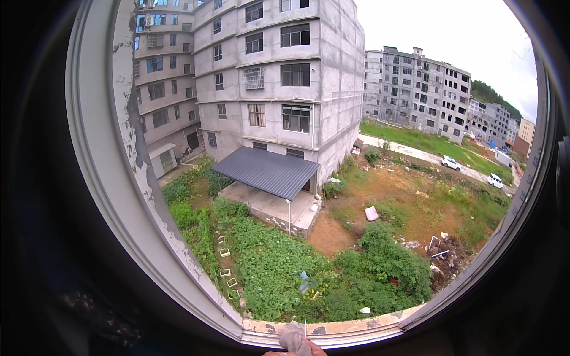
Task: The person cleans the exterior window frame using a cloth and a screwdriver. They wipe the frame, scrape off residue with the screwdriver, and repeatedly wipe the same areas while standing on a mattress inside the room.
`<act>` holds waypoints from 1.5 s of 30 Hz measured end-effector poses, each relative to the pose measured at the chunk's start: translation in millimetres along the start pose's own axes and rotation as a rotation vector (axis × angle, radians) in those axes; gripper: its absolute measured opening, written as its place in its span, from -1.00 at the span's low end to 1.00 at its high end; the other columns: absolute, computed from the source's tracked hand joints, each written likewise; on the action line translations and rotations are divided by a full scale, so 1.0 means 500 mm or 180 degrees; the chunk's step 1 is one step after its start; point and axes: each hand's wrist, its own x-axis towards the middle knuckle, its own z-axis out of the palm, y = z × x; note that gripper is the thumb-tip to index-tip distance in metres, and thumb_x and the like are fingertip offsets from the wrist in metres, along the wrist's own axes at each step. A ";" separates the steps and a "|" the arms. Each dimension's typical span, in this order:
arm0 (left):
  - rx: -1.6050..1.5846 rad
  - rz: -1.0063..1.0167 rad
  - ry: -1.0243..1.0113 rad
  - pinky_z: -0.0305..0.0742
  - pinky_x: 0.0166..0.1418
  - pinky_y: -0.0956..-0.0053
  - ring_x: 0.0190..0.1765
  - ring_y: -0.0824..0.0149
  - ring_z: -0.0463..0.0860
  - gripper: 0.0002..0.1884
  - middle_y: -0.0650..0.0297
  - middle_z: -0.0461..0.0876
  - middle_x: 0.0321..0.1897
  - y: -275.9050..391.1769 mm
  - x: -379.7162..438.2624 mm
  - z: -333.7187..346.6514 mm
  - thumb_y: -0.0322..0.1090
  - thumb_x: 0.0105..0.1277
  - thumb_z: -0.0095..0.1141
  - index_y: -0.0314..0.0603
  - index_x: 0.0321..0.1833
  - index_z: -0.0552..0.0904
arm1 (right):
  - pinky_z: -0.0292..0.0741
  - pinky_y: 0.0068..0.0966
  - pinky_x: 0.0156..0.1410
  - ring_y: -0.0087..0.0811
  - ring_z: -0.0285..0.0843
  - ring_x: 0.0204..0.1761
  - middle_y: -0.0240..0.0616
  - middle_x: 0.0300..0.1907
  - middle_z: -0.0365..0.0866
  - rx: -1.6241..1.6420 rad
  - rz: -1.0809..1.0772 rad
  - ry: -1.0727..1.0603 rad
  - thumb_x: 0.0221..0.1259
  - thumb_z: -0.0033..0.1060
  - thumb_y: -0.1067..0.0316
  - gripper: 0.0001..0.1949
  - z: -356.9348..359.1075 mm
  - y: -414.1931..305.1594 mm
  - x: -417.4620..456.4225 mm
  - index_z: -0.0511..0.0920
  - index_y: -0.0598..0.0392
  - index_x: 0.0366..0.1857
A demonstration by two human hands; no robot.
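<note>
A crumpled grey-brown cloth lies against the bottom track of a white window frame, at the lower edge of the view. My right hand shows only in part, with its fingers closed on the right side of the cloth. Just below the cloth's left side, a sliver of what appears to be my left hand is visible; its grip is cut off by the picture's edge. A thin pale upright strip stands beside the cloth; what it is cannot be told.
The outer sill is stained and chipped. Peeling paint covers the left reveal. Outside and well below are green plants, a dark corrugated metal canopy, a grey concrete building and two white cars on a road.
</note>
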 end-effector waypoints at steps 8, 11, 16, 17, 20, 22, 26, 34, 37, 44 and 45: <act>0.1525 -0.0605 -0.0665 0.38 0.41 0.34 0.30 0.31 0.54 -0.50 0.12 0.60 0.25 -0.069 -0.039 -0.130 -0.34 0.21 0.30 -0.26 0.24 0.62 | 0.56 -0.49 0.17 -0.47 0.66 -0.02 -0.31 -0.09 0.70 -0.0586 -0.1374 -0.0184 0.20 0.30 0.48 -0.66 -0.015 -0.097 -0.063 0.53 0.19 0.06; 0.0078 -0.0642 0.0146 0.44 0.31 0.50 0.05 0.43 0.64 -0.49 0.26 0.69 0.05 -0.233 -0.013 -0.242 -0.24 0.40 0.29 -0.20 0.37 0.54 | 0.51 -0.57 0.17 -0.58 0.61 -0.02 -0.38 -0.10 0.67 -0.1080 -0.0974 -0.0759 0.23 0.33 0.47 -0.68 0.090 -0.080 -0.097 0.53 0.14 0.06; 0.2751 0.0183 -0.0358 0.49 0.28 0.42 0.04 0.34 0.65 -0.51 0.22 0.70 -0.05 -0.278 0.135 -0.228 -0.24 0.33 0.33 -0.17 0.30 0.57 | 0.45 -0.55 0.17 -0.62 0.49 -0.01 -0.42 -0.14 0.61 -0.3135 -0.1410 -0.1534 0.28 0.33 0.39 -0.76 0.159 -0.091 -0.114 0.54 0.15 -0.05; 0.2503 0.0271 -0.0349 0.50 0.26 0.42 0.03 0.33 0.66 -0.52 0.22 0.70 -0.05 -0.258 0.146 -0.201 -0.26 0.32 0.33 -0.18 0.29 0.58 | 0.46 -0.55 0.15 -0.63 0.49 -0.05 -0.40 -0.19 0.60 -0.3514 -0.2032 -0.1332 0.25 0.36 0.36 -0.74 0.153 -0.094 -0.111 0.54 0.14 -0.04; 0.1674 0.0400 -0.0142 0.51 0.23 0.41 0.02 0.33 0.66 -0.54 0.23 0.70 -0.07 -0.209 0.145 -0.150 -0.30 0.30 0.33 -0.18 0.25 0.59 | 0.42 -0.63 -0.01 -0.68 0.44 -0.17 -0.49 -0.28 0.54 -0.3009 -0.1892 -0.0787 0.25 0.39 0.33 -0.76 0.191 -0.148 -0.185 0.57 0.13 -0.09; 0.1437 0.0554 0.0042 0.52 0.20 0.41 0.01 0.33 0.66 -0.55 0.23 0.70 -0.08 -0.188 0.139 -0.125 -0.33 0.28 0.34 -0.18 0.23 0.60 | 0.38 -0.67 -0.11 -0.73 0.40 -0.23 -0.56 -0.31 0.50 -0.2920 -0.1454 -0.0583 0.25 0.42 0.33 -0.79 0.211 -0.170 -0.212 0.58 0.12 -0.14; 0.1483 0.0983 0.0439 0.54 0.15 0.41 -0.01 0.33 0.66 -0.58 0.24 0.70 -0.10 -0.163 0.151 -0.076 -0.38 0.25 0.34 -0.18 0.18 0.62 | 0.35 -0.65 -0.22 -0.72 0.35 -0.32 -0.55 -0.41 0.47 -0.3379 -0.2158 -0.0359 0.23 0.49 0.29 -0.75 0.201 -0.158 -0.195 0.56 0.13 -0.21; 0.0775 0.0978 0.0612 0.55 0.19 0.40 0.06 0.37 0.65 -0.63 0.31 0.71 -0.01 -0.093 0.134 -0.079 -0.53 0.20 0.34 -0.20 0.09 0.66 | 0.46 -0.55 -0.11 -0.58 0.46 -0.26 -0.34 -0.31 0.53 -0.3622 -0.2681 -0.0541 0.16 0.37 0.46 -0.76 0.214 -0.214 -0.237 0.54 0.15 -0.12; 0.1195 0.1059 0.0702 0.54 0.23 0.41 0.10 0.37 0.65 -0.59 0.31 0.71 0.03 -0.066 0.125 -0.089 -0.56 0.20 0.34 -0.20 0.14 0.65 | 0.49 -0.58 0.04 -0.63 0.48 -0.13 -0.41 -0.19 0.55 -0.3375 -0.2393 -0.0830 0.22 0.30 0.51 -0.74 0.241 -0.244 -0.269 0.53 0.19 -0.03; 0.0106 0.0430 0.0250 0.51 0.32 0.33 0.23 0.37 0.55 -0.47 0.26 0.57 0.24 -0.115 0.135 -0.132 -0.44 0.35 0.28 -0.19 0.38 0.45 | 0.51 -0.56 0.16 -0.63 0.56 0.00 -0.40 -0.05 0.63 -0.1939 -0.1354 -0.0830 0.21 0.38 0.45 -0.71 0.271 -0.293 -0.283 0.55 0.17 -0.02; 0.0107 0.0398 0.0146 0.51 0.32 0.32 0.23 0.36 0.55 -0.46 0.25 0.56 0.24 -0.126 0.153 -0.109 -0.43 0.35 0.28 -0.20 0.38 0.44 | 0.48 -0.59 0.12 -0.68 0.52 -0.04 -0.47 -0.11 0.60 -0.1773 -0.1251 -0.1000 0.20 0.37 0.46 -0.72 0.290 -0.282 -0.270 0.55 0.14 -0.03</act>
